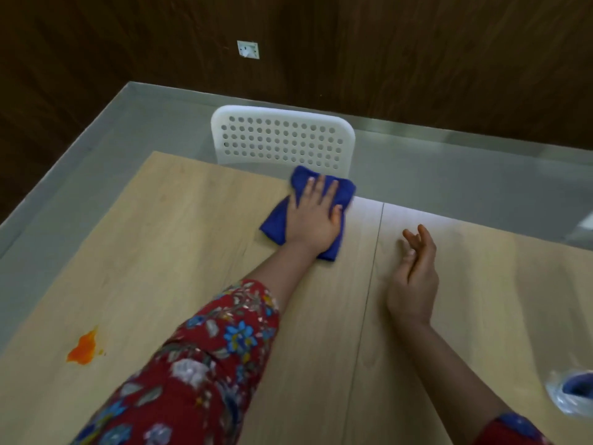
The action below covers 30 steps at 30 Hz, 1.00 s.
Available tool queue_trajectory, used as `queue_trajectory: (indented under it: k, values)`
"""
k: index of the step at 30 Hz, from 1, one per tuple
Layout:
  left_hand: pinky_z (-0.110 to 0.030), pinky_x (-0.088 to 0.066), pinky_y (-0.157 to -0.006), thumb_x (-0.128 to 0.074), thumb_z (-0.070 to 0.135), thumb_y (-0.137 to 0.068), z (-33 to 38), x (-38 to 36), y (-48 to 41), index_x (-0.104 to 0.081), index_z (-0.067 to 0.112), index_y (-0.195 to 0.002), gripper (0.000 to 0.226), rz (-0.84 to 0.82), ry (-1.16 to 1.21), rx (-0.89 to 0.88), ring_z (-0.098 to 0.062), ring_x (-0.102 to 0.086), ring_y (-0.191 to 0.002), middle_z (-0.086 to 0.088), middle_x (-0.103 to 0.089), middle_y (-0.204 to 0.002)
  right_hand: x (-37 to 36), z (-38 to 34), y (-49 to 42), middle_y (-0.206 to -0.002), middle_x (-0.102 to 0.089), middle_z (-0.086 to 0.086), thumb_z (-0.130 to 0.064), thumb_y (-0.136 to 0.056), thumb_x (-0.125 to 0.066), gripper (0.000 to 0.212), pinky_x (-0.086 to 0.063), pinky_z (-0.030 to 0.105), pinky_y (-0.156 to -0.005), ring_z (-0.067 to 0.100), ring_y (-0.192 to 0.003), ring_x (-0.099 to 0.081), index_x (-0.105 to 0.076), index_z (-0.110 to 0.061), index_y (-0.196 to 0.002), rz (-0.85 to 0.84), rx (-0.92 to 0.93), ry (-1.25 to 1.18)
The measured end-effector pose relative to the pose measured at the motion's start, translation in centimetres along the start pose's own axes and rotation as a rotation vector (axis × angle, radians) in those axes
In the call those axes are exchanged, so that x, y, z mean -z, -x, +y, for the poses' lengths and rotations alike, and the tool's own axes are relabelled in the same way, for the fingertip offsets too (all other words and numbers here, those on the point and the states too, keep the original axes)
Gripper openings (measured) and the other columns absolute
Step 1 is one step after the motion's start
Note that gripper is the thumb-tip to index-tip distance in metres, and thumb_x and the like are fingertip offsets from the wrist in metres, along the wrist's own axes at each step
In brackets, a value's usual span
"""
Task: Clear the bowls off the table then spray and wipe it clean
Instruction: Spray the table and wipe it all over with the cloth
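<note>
Nearby, orange spill (84, 348) left of sleeve (199, 364), white chair (282, 139) behind table (160, 236).

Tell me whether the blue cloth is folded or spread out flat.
Folded. The blue cloth shows thick, doubled edges, forming a compact pad under the left hand pressed flat on it.

Blurred clear object (568, 400) runs off-frame; cloth (276, 225) partly hidden.

Matt wood-grain table (199, 252); soft blue cloth (279, 223); perforated plastic chair (282, 139).
</note>
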<state>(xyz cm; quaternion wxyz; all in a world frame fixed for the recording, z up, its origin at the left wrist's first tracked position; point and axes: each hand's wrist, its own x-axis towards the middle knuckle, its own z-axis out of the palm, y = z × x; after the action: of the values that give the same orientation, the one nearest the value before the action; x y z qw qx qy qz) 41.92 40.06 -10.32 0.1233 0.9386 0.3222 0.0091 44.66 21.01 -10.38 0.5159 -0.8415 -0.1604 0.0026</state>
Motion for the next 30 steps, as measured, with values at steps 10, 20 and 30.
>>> queue_trajectory:
  k: [10, 20, 30]
  values:
    - [-0.039, -0.006, -0.117, -0.023, 0.047, -0.099, -0.9, -1.5, 9.7, -0.014, 0.036, -0.153, 0.056, 0.0, -0.009, -0.231, -0.009, -0.004, -0.148, 0.012, -0.005, -0.162, 0.0, 0.4, -0.2, -0.136, -0.057, 0.005, -0.021, -0.102, -0.025, 0.046, -0.027, -0.003, -0.094, -0.03, -0.113, -0.035, -0.031, -0.009, -0.146, 0.119, 0.014, -0.11]
    - [-0.042, -0.007, -0.119, -0.023, 0.046, -0.1, 1.4, -2.3, 13.1, -0.013, 0.036, -0.153, 0.055, -0.049, -0.019, -0.427, -0.01, -0.003, -0.149, 0.01, -0.003, -0.162, 0.1, 0.1, 0.5, -0.138, -0.054, 0.0, -0.025, -0.102, -0.025, 0.043, -0.039, 0.028, -0.107, 0.013, -0.129, -0.049, -0.044, -0.013, -0.138, 0.007, 0.1, -0.037]
    - [-0.045, -0.015, -0.118, -0.017, 0.042, -0.102, -12.6, 1.6, 9.9, -0.006, 0.029, -0.154, 0.055, 0.035, -0.014, 0.164, -0.012, 0.0, -0.149, 0.007, 0.002, -0.162, -4.9, -4.2, 5.4, -0.148, -0.042, -0.006, -0.028, -0.1, -0.028, 0.045, -0.022, 0.025, -0.116, 0.005, -0.143, -0.025, -0.044, -0.022, -0.142, -0.288, 0.2, 0.106]
